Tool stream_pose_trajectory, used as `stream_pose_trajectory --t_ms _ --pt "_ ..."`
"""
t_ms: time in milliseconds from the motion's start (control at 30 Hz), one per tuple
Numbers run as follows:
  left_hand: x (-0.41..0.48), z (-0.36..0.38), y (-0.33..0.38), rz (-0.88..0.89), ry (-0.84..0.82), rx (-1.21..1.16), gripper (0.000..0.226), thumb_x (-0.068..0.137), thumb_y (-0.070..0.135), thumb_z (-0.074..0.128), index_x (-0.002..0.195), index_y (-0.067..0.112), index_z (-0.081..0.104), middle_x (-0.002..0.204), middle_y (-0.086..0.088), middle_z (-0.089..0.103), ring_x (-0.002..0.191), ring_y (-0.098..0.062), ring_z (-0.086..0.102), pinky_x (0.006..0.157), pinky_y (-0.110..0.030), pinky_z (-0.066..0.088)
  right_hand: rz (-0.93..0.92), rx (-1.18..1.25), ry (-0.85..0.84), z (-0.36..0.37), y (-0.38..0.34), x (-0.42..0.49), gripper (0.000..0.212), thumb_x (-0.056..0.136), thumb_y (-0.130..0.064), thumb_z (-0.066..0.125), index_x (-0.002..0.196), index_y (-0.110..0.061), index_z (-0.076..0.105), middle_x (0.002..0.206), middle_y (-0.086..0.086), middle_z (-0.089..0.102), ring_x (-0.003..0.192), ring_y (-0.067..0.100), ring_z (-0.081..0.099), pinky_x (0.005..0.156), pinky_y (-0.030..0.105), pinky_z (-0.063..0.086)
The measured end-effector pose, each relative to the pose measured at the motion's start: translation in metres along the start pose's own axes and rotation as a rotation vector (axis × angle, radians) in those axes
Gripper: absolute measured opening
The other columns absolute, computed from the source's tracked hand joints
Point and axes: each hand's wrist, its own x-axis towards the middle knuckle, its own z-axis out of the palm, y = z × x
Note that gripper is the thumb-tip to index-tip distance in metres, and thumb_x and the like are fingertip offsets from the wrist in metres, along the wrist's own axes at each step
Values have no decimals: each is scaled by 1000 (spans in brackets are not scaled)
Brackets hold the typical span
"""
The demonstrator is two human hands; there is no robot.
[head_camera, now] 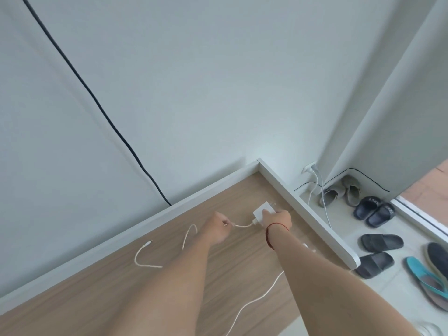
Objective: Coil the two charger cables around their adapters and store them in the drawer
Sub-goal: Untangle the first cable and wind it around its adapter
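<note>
Gripped the white adapter (263, 210) in the right hand (277, 218), fingers curled over it, low and a little right of the frame's middle, by the far right corner of the wooden tabletop (97, 287). Pinched the first cable (242, 226) in the left hand (217, 226) just left of the adapter, with a short sagging stretch between the two hands. Had the rest of that cable arching up left of the left hand, passing behind the left forearm and curling over the wood to its plug end at lower left of centre. Wore a red string (268, 237) on the right wrist. Had the second cable (254, 301) lying on the tabletop at lower centre, running from under the right forearm to the bottom edge; could not tell whether the small white piece beside that forearm was its adapter. Saw elsewhere a black cord (97, 103) slanting down the pale wall from the upper left, a wall socket (309, 169) with plugs at right, and slippers (374, 210) on the floor at lower right.
</note>
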Motion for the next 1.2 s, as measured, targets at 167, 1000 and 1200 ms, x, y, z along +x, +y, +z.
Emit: stream_pose_trajectory --t_ms 167,1000,1200 --pt "2 11 3 9 -44 1 28 97 31 52 102 10 71 92 -3 60 86 -18 55 75 -25 41 26 23 49 -8 1 4 41 93 -19 56 130 -2 51 124 14 57 95 27 56 75 28 41" --pt "-5 -11 -22 -54 -75 19 35 98 41 43 88 23 70 61 6 46 55 -13 42 57 -23 34 -557 -1021 -162 -5 -6 17 27 87 -1 48 113 -3 56 129 10 42 116 26 46 90 32 47" --pt "-9 -10 -18 -23 -54 12 35 100 36 42 81 23 68 56 7 43 49 -10 38 52 -25 30 -745 -942 -365 23 -3 -14 41 91 -4 51 128 -19 59 141 -3 49 126 21 51 105 34 42"
